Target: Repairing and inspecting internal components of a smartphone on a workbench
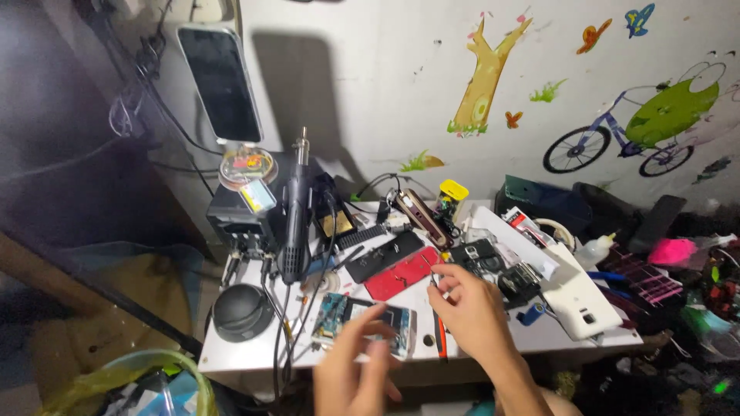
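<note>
White worktop [231, 356] at lower centre of the frame carries an opened phone [366, 320] with its circuit board exposed. Left hand [351, 370], blurred, hovers over the phone's near edge with fingers loosely spread. Right hand [466, 304] pinches a thin tool [428, 270] just right of it. Farther back lie a red panel [401, 273], a hot-air handpiece [295, 216] and, at upper left, a propped phone [220, 83].

- Dark phone screen [221, 83], tall with rounded corners, propped upright against the wall at upper left.
- Opened phone [368, 320] with pale screen, flat at the surface's [231, 356] front edge.
- Small yellow-capped package [450, 194] near the wall.
</note>
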